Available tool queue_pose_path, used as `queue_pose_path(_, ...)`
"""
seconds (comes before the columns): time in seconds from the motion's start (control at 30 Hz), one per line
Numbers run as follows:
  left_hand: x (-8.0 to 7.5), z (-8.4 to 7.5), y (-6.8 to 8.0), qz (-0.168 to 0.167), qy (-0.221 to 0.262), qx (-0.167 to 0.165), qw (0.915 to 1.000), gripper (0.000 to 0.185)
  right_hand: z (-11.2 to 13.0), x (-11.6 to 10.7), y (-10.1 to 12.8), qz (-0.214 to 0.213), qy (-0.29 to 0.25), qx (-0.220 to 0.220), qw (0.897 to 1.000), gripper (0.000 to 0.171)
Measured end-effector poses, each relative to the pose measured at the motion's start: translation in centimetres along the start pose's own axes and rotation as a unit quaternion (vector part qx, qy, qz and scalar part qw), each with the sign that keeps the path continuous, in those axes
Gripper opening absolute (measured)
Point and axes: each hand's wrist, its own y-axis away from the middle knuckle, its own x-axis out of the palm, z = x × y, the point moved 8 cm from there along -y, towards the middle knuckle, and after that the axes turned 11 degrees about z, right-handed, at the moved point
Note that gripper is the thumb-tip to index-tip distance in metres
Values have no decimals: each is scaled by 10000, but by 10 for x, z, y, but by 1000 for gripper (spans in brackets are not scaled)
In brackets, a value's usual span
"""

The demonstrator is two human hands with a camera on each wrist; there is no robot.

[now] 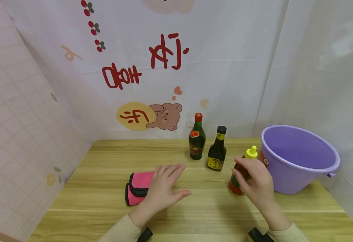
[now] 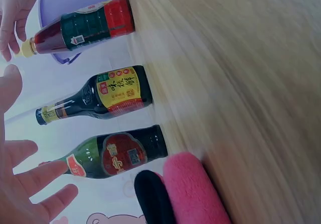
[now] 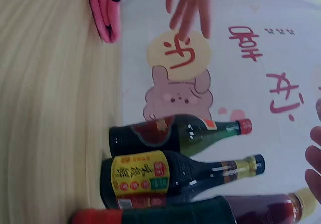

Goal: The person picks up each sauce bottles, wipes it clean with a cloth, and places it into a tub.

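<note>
Wooden table [image 1: 194,215]: three bottles [image 1: 217,153], one bucket [image 1: 297,161]

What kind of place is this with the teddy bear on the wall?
Probably a small staged kitchen corner, not a real kitchen: a wooden table with three sauce bottles, a purple bucket and a pink cloth, closed in by hung sheets printed with a cartoon bear.

A makeshift home kitchen corner: 3 sauce bottles [image 1: 216,149] and a purple bucket [image 1: 297,158] on a wooden worktop [image 1: 194,208], backed by cartoon-bear cloth [image 1: 164,116] and tiled wall [image 1: 16,134].
</note>
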Motion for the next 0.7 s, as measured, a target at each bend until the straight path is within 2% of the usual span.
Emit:
queue_pose_path(0.2,-3,-5,1,-352,333,173,9987,83,3,-24,-8,-783,-169,170,9966,46)
queue_pose_path(0.33,-3,-8,1,-519,516,200,9971,81,-5,-35,-5,-1155,-151,533,9918,50)
queue_pose_path(0.53,0,-10,-1,-451,881,46,9951,78,-33,-35,8,-993,-173,1086,9890,57)
queue_pose_path(0.7,0,-13,-2,-589,941,82,9938,74,-58,-26,23,-490,-290,1752,9829,42)
